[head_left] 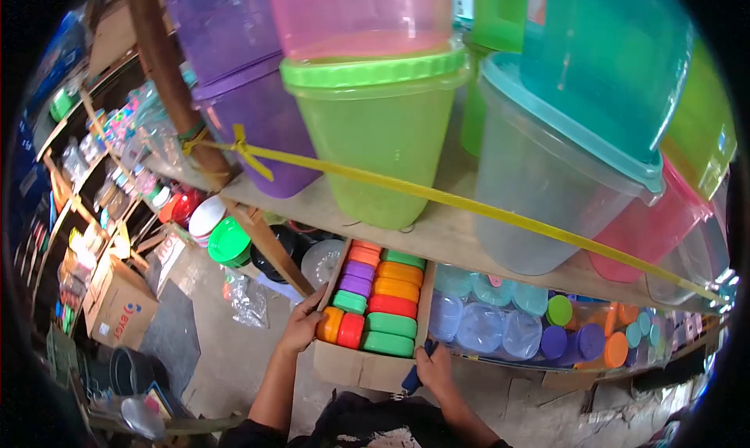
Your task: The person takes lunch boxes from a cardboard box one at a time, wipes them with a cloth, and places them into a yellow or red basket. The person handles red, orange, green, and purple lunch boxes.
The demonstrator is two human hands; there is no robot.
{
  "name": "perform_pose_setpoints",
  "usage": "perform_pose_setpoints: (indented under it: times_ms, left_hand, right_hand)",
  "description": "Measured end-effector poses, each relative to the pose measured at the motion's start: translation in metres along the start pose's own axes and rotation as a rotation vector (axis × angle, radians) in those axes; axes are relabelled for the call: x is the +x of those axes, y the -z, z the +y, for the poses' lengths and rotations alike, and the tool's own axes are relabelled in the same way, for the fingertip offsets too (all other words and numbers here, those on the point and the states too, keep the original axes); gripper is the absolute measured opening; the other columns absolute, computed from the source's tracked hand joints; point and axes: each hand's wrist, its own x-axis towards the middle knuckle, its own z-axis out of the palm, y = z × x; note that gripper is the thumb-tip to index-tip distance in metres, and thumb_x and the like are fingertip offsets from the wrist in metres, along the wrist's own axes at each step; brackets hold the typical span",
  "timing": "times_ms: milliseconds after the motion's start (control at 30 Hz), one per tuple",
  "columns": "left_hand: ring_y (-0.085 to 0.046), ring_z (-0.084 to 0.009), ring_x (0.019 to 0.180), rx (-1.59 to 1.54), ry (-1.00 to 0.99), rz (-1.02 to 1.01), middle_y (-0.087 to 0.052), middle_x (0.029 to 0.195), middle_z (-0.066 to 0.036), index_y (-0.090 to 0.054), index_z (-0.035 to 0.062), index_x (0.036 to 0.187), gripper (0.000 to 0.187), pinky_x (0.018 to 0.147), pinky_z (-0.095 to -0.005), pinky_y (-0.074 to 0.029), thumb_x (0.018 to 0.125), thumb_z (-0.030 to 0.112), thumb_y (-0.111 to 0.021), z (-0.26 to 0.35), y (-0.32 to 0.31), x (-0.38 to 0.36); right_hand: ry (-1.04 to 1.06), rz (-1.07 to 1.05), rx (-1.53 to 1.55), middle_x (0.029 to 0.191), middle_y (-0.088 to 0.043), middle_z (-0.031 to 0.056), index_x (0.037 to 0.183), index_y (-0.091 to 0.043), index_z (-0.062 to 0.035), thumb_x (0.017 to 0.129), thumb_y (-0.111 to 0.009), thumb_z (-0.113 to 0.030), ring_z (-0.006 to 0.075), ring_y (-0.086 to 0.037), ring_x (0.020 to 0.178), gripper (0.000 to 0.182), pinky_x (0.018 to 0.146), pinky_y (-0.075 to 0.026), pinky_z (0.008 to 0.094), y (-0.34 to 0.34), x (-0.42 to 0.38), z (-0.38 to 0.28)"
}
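Observation:
A cardboard box [359,367] with coloured plastic containers [392,305] in rows, in orange, red, green and purple, sits partly under the shelf in front of me. My left hand [303,323] grips the box's left side near its front corner, fingers over the edge. At the opposite front corner, my right hand [434,365] is closed around a dark blue handle [411,381], right up against the box. The rest of that tool is hidden, so its kind I cannot tell.
Overhead, a wooden shelf [344,207] bears large tubs [375,135] behind a yellow strap [406,185]. Clear and coloured containers [480,324] lie to the right of the box. A wooden post [173,81], green basins [229,241] and a carton [121,303] stand left.

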Motion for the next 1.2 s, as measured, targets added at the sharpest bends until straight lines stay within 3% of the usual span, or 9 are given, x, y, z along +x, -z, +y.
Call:
perform_pose_setpoints:
  times_ms: [267, 433, 567, 633, 733, 867, 967, 1033, 1200]
  left_hand:
    - [-0.048, -0.0232, 0.132, -0.147, 0.017, -0.002, -0.048, 0.145, -0.015, -0.041, -0.0029, 0.146, 0.067, 0.110, -0.0303, -0.035, 0.079, -0.009, -0.046, -0.019, 0.020, 0.040]
    - [-0.050, -0.0228, 0.130, -0.130, 0.086, -0.069, -0.047, 0.145, -0.017, -0.039, -0.0033, 0.147, 0.066, 0.108, -0.0301, -0.038, 0.081, -0.010, -0.045, -0.032, 0.036, 0.064]
    - [-0.049, -0.0216, 0.130, 0.001, 0.038, -0.111, -0.048, 0.145, -0.016, -0.036, -0.0048, 0.148, 0.065, 0.108, -0.0301, -0.037, 0.083, -0.012, -0.040, -0.052, 0.058, 0.078]
    - [-0.042, -0.0239, 0.138, 0.037, -0.033, -0.207, -0.043, 0.150, -0.018, -0.037, -0.0058, 0.147, 0.065, 0.114, -0.0318, -0.030, 0.083, -0.014, -0.034, -0.055, 0.068, 0.080]
    - [-0.047, -0.0226, 0.133, 0.098, -0.198, -0.290, -0.047, 0.146, -0.017, -0.038, -0.0061, 0.146, 0.064, 0.112, -0.0296, -0.033, 0.083, -0.017, -0.034, -0.059, 0.083, 0.092]
    - [-0.046, -0.0232, 0.135, 0.098, -0.206, -0.299, -0.049, 0.145, -0.016, -0.044, -0.0046, 0.143, 0.062, 0.113, -0.0305, -0.031, 0.083, -0.017, -0.034, -0.040, 0.082, 0.094]
    - [-0.042, -0.0260, 0.139, 0.246, -0.167, -0.337, -0.049, 0.146, -0.016, -0.050, -0.0014, 0.140, 0.061, 0.115, -0.0332, -0.029, 0.082, -0.018, -0.034, -0.055, 0.087, 0.098]
    - [-0.036, -0.0308, 0.143, 0.488, -0.329, -0.349, -0.046, 0.148, -0.019, -0.053, 0.0014, 0.138, 0.059, 0.117, -0.0360, -0.028, 0.083, -0.015, -0.038, -0.066, 0.090, 0.096]
    - [-0.033, -0.0367, 0.143, 0.722, -0.375, -0.397, -0.043, 0.148, -0.022, -0.054, 0.0022, 0.137, 0.054, 0.117, -0.0396, -0.028, 0.084, -0.005, -0.051, -0.037, 0.086, 0.085]
  right_hand:
    - [-0.074, 0.214, -0.098, 0.108, -0.064, 0.0292, 0.126, -0.058, -0.0005, 0.082, -0.058, -0.028, 0.0465, -0.061, 0.102, 0.052, 0.090, -0.048, 0.0498, -0.033, 0.012, -0.015]
    - [-0.207, 0.180, -0.151, 0.114, -0.064, 0.0262, 0.130, -0.056, -0.0015, 0.082, -0.058, -0.030, 0.0422, -0.061, 0.109, 0.055, 0.094, -0.048, 0.0474, -0.037, 0.013, -0.053]
    - [-0.252, 0.210, -0.198, 0.115, -0.064, 0.0253, 0.133, -0.054, -0.0026, 0.083, -0.059, -0.032, 0.0415, -0.060, 0.112, 0.058, 0.096, -0.047, 0.0479, -0.060, 0.016, -0.063]
    - [-0.284, 0.262, -0.203, 0.116, -0.064, 0.0253, 0.133, -0.055, -0.0028, 0.083, -0.058, -0.033, 0.0415, -0.060, 0.111, 0.058, 0.096, -0.047, 0.0476, -0.069, 0.015, -0.073]
    - [-0.287, 0.335, -0.204, 0.117, -0.064, 0.0251, 0.132, -0.056, -0.0029, 0.084, -0.057, -0.034, 0.0412, -0.061, 0.111, 0.057, 0.096, -0.047, 0.0471, -0.091, 0.011, -0.063]
    - [-0.347, 0.356, -0.174, 0.120, -0.063, 0.0250, 0.131, -0.057, -0.0028, 0.085, -0.059, -0.032, 0.0402, -0.062, 0.108, 0.055, 0.096, -0.048, 0.0447, -0.102, 0.007, -0.062]
    - [-0.295, 0.414, 0.048, 0.119, -0.064, 0.0251, 0.129, -0.059, -0.0024, 0.084, -0.062, -0.030, 0.0385, -0.064, 0.108, 0.053, 0.094, -0.048, 0.0426, -0.115, 0.000, -0.024]
    - [-0.335, 0.422, 0.030, 0.116, -0.065, 0.0245, 0.128, -0.061, -0.0024, 0.084, -0.065, -0.032, 0.0377, -0.064, 0.107, 0.053, 0.093, -0.049, 0.0419, -0.117, 0.000, -0.025]
    - [-0.347, 0.476, -0.104, 0.112, -0.065, 0.0240, 0.124, -0.063, -0.0015, 0.083, -0.070, -0.037, 0.0374, -0.063, 0.106, 0.054, 0.092, -0.049, 0.0412, -0.109, -0.003, -0.041]
